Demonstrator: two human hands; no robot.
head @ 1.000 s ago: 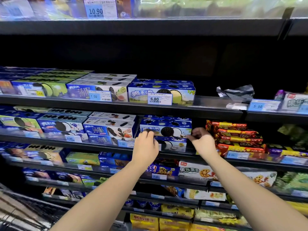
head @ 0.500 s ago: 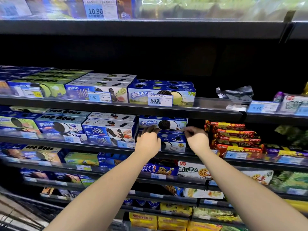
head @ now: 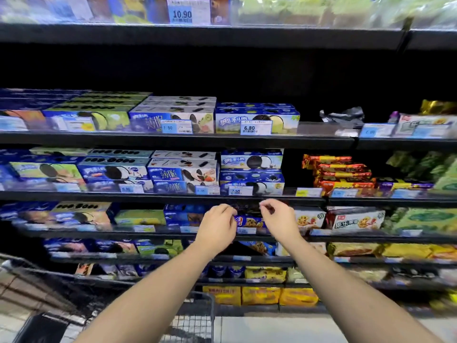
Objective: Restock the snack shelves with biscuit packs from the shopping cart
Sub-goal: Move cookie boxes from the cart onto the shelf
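Note:
A blue biscuit box point(head: 251, 159) with a black-and-white sandwich cookie on its front lies on top of a stack of similar boxes point(head: 251, 182) on the second shelf point(head: 158, 195). Both my hands hang just below that shelf's front edge, apart from the boxes. My left hand point(head: 217, 227) and my right hand point(head: 279, 218) have loosely curled fingers and hold nothing. The wire shopping cart point(head: 197, 320) shows at the bottom between my forearms; what it holds is hidden.
Rows of blue biscuit boxes fill the shelves to the left point(head: 113, 169). Red and yellow packs point(head: 341, 173) lie to the right of the stack, across a dark gap. Price tags line the shelf edges. Lower shelves carry yellow packs point(head: 259, 294).
Both hands gripped the blue box and slid it onto the stack; now they have let go and dropped below the shelf edge. The camera view has tilted upward and the cart has come into sight.

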